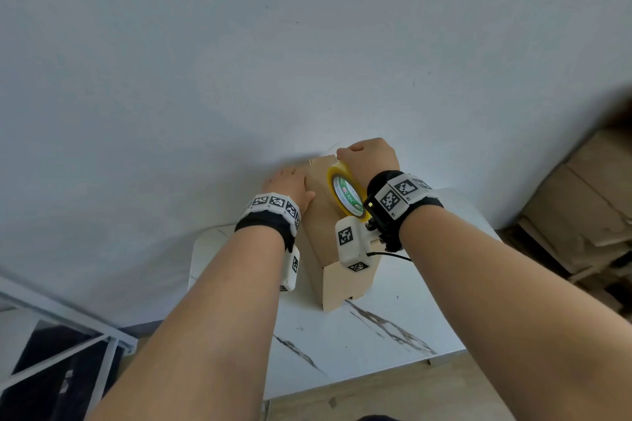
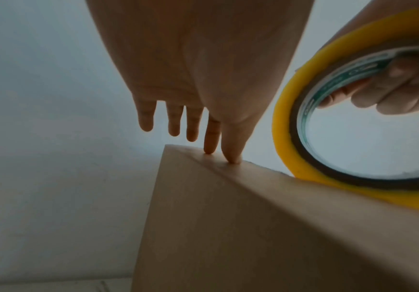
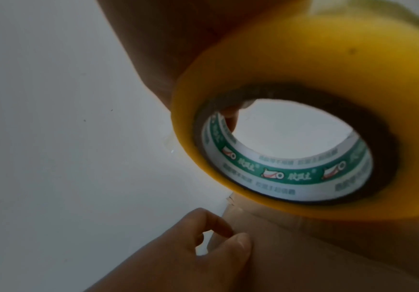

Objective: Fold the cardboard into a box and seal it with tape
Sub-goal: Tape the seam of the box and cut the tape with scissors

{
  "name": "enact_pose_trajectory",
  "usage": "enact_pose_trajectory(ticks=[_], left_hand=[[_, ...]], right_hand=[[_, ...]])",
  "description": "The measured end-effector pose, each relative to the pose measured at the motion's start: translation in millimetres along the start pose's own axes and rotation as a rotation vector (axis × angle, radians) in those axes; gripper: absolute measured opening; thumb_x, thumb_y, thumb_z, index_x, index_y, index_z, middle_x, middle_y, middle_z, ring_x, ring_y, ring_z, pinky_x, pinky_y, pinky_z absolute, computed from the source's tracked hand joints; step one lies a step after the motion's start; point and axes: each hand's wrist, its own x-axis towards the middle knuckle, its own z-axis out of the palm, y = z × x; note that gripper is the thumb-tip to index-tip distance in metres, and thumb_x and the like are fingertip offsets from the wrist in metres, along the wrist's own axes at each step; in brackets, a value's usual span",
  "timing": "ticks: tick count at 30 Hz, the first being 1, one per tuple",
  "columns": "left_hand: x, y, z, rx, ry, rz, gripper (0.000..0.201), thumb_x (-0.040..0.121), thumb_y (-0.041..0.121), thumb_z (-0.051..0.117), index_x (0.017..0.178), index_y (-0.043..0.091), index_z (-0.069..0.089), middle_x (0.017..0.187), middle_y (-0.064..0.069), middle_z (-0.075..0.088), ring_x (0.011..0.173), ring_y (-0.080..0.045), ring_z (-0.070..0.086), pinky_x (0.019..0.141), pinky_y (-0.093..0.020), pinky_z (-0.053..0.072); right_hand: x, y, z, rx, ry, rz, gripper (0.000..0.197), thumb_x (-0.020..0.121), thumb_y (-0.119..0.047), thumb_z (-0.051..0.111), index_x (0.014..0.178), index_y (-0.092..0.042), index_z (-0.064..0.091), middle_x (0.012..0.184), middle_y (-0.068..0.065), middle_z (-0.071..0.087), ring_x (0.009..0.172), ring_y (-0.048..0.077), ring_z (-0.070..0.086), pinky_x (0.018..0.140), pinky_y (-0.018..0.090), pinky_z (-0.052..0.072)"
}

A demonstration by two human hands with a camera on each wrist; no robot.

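Observation:
A brown cardboard box (image 1: 337, 275) stands upright on the white marbled table (image 1: 376, 338), its closed top flaps facing up. My right hand (image 1: 371, 155) grips a yellow tape roll (image 1: 347, 193) with a green and white core, held on edge over the box's top at the far end; its fingers curl through the core (image 2: 388, 92). My left hand (image 1: 287, 181) lies on the box's left top edge with straight fingers, thumb and forefinger tips (image 2: 233, 156) pressing the flap. In the right wrist view the tape roll (image 3: 303, 122) fills the frame above the box (image 3: 315, 256).
A plain pale wall (image 1: 307, 44) rises right behind the table. Stacked flat cardboard (image 1: 581, 202) lies at the right. A white metal frame (image 1: 68, 335) stands at the lower left. Wooden floor (image 1: 393, 396) shows below the table's front edge.

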Motion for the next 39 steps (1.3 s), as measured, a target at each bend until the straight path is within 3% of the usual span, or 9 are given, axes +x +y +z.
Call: enact_pose_trajectory(ticks=[3, 7, 12, 21, 28, 32, 34, 37, 39], left_hand=[[12, -3, 1, 0.008, -0.061, 0.003, 0.058, 0.091, 0.044, 0.052, 0.140, 0.015, 0.038, 0.151, -0.007, 0.034, 0.136, -0.028, 0.035, 0.110, -0.046, 0.034], [20, -6, 0, 0.042, -0.116, 0.036, 0.067, 0.093, 0.050, 0.045, 0.149, 0.019, 0.025, 0.160, -0.001, 0.014, 0.147, -0.024, 0.013, 0.117, -0.052, 0.018], [33, -2, 1, -0.044, -0.064, 0.049, 0.062, 0.092, 0.045, 0.050, 0.142, 0.012, 0.035, 0.146, -0.009, 0.039, 0.133, -0.029, 0.038, 0.108, -0.044, 0.036], [27, -9, -1, -0.071, -0.032, -0.017, 0.067, 0.080, 0.052, 0.064, 0.131, 0.014, 0.042, 0.133, -0.010, 0.045, 0.126, -0.030, 0.040, 0.102, -0.043, 0.041], [-1, -16, 4, -0.216, -0.028, -0.174, 0.075, 0.071, 0.057, 0.069, 0.128, 0.015, 0.043, 0.130, -0.011, 0.047, 0.122, -0.031, 0.043, 0.100, -0.046, 0.042], [-19, -16, 7, -0.267, -0.001, -0.218, 0.062, 0.073, 0.056, 0.066, 0.116, 0.016, 0.047, 0.117, -0.009, 0.056, 0.108, -0.030, 0.054, 0.091, -0.043, 0.048], [-27, -17, 8, -0.293, 0.014, -0.224, 0.050, 0.079, 0.049, 0.062, 0.113, 0.015, 0.049, 0.113, -0.009, 0.058, 0.101, -0.029, 0.057, 0.086, -0.040, 0.050], [-34, -17, 8, -0.370, 0.040, -0.227, 0.048, 0.086, 0.036, 0.062, 0.125, 0.013, 0.046, 0.124, -0.008, 0.054, 0.109, -0.027, 0.056, 0.089, -0.036, 0.047], [-34, -15, 8, -0.415, 0.055, -0.178, 0.058, 0.089, 0.027, 0.060, 0.141, 0.014, 0.036, 0.142, -0.007, 0.042, 0.127, -0.026, 0.047, 0.103, -0.035, 0.040]], right_hand=[[7, -2, 5, -0.029, -0.020, 0.013, 0.016, 0.079, -0.025, 0.059, 0.063, -0.021, 0.056, 0.063, 0.005, 0.044, 0.058, 0.021, 0.037, 0.056, 0.026, 0.035], [18, 0, 5, -0.060, -0.030, 0.021, 0.022, 0.078, -0.021, 0.058, 0.059, -0.018, 0.046, 0.056, 0.002, 0.035, 0.053, 0.019, 0.029, 0.050, 0.024, 0.028], [23, 2, 9, -0.095, -0.035, 0.007, 0.032, 0.077, -0.020, 0.058, 0.053, -0.019, 0.036, 0.051, -0.001, 0.026, 0.050, 0.019, 0.023, 0.047, 0.023, 0.021], [22, -5, 8, -0.116, -0.062, -0.001, 0.043, 0.075, -0.017, 0.058, 0.047, -0.021, 0.026, 0.049, -0.003, 0.021, 0.047, 0.018, 0.019, 0.047, 0.023, 0.019], [15, -13, 8, -0.078, -0.107, 0.000, 0.021, 0.075, -0.017, 0.062, 0.059, -0.006, 0.055, 0.058, 0.004, 0.037, 0.059, 0.020, 0.034, 0.054, 0.026, 0.030], [11, -14, 7, -0.109, -0.148, -0.023, 0.020, 0.075, -0.017, 0.063, 0.060, -0.004, 0.056, 0.059, 0.020, 0.037, 0.060, 0.020, 0.035, 0.054, 0.025, 0.031], [10, -8, 7, -0.127, -0.174, -0.009, 0.028, 0.077, -0.017, 0.063, 0.055, -0.013, 0.046, 0.054, 0.008, 0.037, 0.056, 0.019, 0.034, 0.052, 0.023, 0.030], [7, -2, 3, -0.106, -0.171, 0.014, 0.027, 0.082, -0.027, 0.066, 0.061, -0.026, 0.049, 0.066, -0.004, 0.050, 0.060, 0.016, 0.046, 0.050, 0.020, 0.036], [5, -2, 2, -0.126, -0.178, -0.010, 0.032, 0.083, -0.024, 0.064, 0.058, -0.022, 0.045, 0.061, -0.004, 0.045, 0.057, 0.016, 0.040, 0.048, 0.021, 0.032]])
